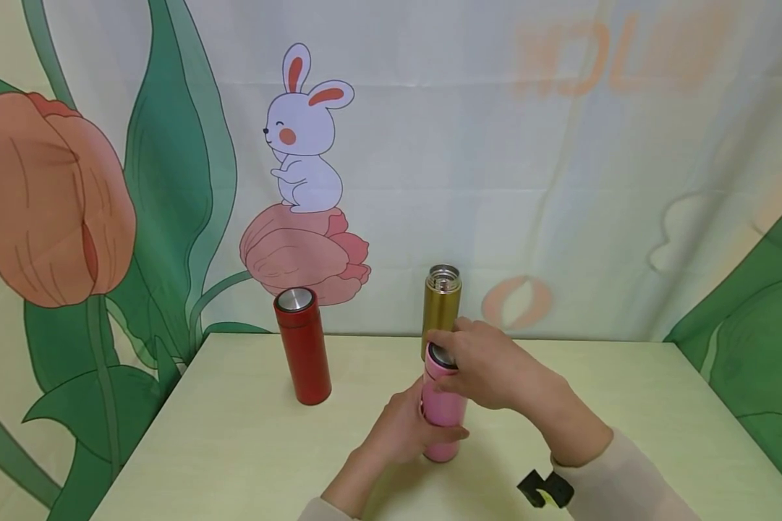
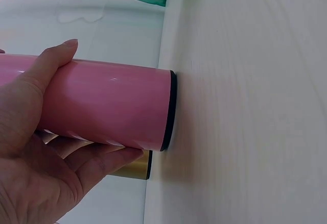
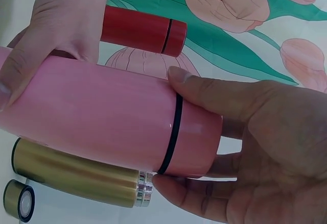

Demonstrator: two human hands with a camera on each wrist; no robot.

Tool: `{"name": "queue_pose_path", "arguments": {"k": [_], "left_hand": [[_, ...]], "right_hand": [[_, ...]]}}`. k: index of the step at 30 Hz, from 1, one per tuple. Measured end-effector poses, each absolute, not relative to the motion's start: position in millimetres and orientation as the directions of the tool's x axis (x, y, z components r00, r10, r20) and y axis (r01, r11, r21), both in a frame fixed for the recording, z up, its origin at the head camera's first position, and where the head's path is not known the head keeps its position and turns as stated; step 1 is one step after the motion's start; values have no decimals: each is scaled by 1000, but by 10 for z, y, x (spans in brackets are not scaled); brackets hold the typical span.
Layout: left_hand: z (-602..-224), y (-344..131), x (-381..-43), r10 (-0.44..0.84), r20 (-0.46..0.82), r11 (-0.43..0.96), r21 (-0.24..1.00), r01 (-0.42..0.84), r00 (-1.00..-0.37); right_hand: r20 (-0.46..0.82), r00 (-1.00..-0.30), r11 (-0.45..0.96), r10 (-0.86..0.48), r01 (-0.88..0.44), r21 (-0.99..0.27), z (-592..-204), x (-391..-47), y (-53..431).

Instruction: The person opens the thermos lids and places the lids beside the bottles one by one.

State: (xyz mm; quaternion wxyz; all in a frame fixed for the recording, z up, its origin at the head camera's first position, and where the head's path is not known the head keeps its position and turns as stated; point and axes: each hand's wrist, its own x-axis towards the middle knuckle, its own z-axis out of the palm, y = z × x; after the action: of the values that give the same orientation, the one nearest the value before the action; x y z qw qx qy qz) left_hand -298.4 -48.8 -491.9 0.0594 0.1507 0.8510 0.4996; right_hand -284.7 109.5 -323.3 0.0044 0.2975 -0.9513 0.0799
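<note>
A pink thermos bottle [image 1: 444, 411] stands upright on the table, its black-rimmed base at the tabletop in the left wrist view. My left hand [image 1: 404, 430] grips its body from the left, thumb on one side and fingers round the other. With my right hand [image 1: 498, 369] I hold its pink lid [image 3: 196, 142], fingers and thumb spread round the sides. A black ring shows at the seam between lid and body. Right behind stands a gold thermos bottle [image 1: 440, 307] with its metal mouth uncovered. Its gold lid [image 3: 19, 199] shows beside that bottle's base in the right wrist view.
A red thermos bottle [image 1: 306, 354] with its lid on stands to the left on the pale table [image 1: 234, 441]. Behind the table's far edge hangs a cloth [image 1: 417, 145] printed with a rabbit and tulips. A small black device [image 1: 547, 489] sits by the right sleeve.
</note>
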Motion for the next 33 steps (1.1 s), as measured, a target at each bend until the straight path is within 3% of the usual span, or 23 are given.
{"name": "queue_pose_path", "arguments": {"k": [16,33], "left_hand": [[-4883,-485,-2985,319,33,443,878,180,-947],[-4890,-476,-2986,316,24,457,872,174,-949]], "right_hand": [[15,-799,771,-602,-586,-250,-3186,-2852,1174],[12,-786,754,-618,-597,-275,-3218,-2892,1233]]}}
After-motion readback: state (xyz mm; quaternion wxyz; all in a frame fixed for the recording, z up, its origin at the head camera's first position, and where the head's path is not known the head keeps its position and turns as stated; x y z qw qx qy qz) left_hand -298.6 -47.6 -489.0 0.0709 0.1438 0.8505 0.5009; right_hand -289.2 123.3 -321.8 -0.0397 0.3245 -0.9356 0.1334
